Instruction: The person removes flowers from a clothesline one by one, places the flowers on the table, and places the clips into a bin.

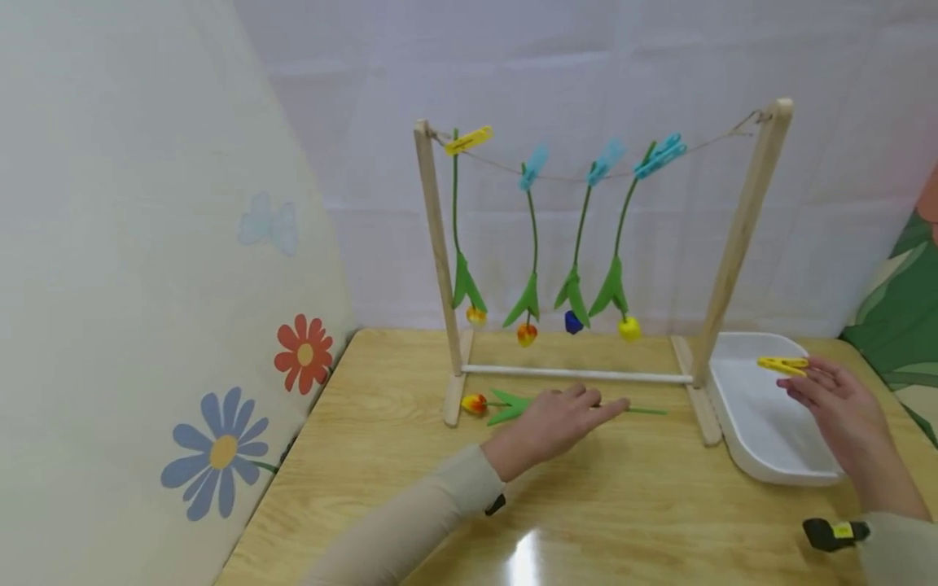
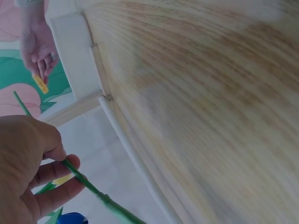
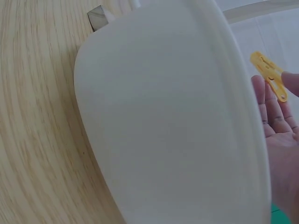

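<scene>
Right in front of you runs the worktop [image 1: 659, 513], yellowish wood grain with a shiny patch of light. Here's your left hand [image 1: 553, 427], thumb and fingers closed in a pinch on the thin green stem of the loose flower [image 1: 510, 406]; whether that flower touches the wood or floats just over it, I can't tell. And this is the relation that counts: its long axis runs crosswise, nearly level with the white rod [image 1: 579, 373], red-and-yellow bloom out to your left, bare stem end aimed right, towards your other hand. Your left is on it; your right hand [image 1: 843, 407] is well apart, up over the tray [image 1: 755, 456], fingertips and thumb nipping a yellow clothespin [image 1: 782, 365], slotted and plastic-looking. That tray is smooth, white, round-cornered, just beside the frame's right foot.

Further back now, pale wooden posts [image 1: 743, 244] with rounded tops, and a thin, sagging string [image 1: 498, 166] between them. Four hanging flowers [image 1: 614, 285] dangle bloom-down, leaves flat and pointed, under one yellow peg [image 1: 469, 141] and three blue pegs [image 1: 660, 155]. Behind it all, creased white cloth [image 1: 586, 65].
</scene>
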`<state>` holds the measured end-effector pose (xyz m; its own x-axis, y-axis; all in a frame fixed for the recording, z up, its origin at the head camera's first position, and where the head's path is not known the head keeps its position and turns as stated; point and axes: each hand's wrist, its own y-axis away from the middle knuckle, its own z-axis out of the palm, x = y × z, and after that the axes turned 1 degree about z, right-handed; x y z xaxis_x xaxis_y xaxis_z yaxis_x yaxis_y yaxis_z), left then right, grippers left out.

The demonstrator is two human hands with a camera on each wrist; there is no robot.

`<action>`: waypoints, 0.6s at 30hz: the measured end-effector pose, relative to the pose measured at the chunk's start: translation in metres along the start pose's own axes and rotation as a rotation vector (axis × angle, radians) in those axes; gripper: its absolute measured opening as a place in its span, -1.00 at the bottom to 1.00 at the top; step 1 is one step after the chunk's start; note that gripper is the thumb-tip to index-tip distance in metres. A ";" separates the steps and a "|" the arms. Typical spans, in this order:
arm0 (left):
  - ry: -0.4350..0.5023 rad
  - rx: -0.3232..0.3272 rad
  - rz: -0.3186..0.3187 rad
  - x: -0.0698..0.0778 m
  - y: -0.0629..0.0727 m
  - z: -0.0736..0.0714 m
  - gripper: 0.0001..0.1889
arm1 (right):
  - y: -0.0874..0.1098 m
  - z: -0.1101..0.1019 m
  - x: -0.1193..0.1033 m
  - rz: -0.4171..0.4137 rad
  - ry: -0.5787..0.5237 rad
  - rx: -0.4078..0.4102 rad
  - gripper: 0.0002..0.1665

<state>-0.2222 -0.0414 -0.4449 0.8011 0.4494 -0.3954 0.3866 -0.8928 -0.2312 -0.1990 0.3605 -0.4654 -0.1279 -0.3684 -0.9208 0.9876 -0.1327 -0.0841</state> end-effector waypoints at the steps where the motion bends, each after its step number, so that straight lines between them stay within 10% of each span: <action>1: 0.003 0.000 -0.003 0.000 0.000 0.001 -0.31 | 0.000 0.000 -0.001 -0.001 -0.003 -0.005 -0.64; 18: 0.034 -0.122 -0.047 0.007 -0.005 0.012 -0.21 | -0.006 0.005 -0.001 0.092 -0.012 -0.044 -0.63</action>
<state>-0.2238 -0.0335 -0.4567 0.7950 0.4913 -0.3558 0.4752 -0.8690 -0.1382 -0.2051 0.3566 -0.4624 -0.0376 -0.3885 -0.9207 0.9982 -0.0575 -0.0166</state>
